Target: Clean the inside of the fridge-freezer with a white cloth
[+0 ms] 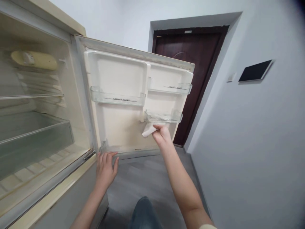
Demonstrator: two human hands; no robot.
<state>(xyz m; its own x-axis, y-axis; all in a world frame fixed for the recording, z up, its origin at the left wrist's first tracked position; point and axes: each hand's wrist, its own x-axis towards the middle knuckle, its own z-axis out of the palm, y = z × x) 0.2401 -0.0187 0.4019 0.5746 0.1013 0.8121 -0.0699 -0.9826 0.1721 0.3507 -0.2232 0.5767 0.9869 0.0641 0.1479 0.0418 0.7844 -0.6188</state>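
Observation:
My right hand (162, 134) is closed on a white cloth or tissue (149, 129), whose free end hangs out to the left. It is in front of the inner side of the open fridge door (120, 125), just under a small clear door shelf (164, 117). Lower left, my left hand (106, 168) has its fingers apart and holds nothing. Its fingertips are at the bottom clear door shelf (135, 155), near the hinge side; whether they touch it I cannot tell.
At left is the fridge interior, with a glass shelf (30, 96), a clear drawer (38, 138) and a yellowish lamp cover (35, 60). Behind the door stands a dark red-brown room door (190, 47). A dark panel (255, 71) hangs on the right wall. Grey floor (152, 181) lies below.

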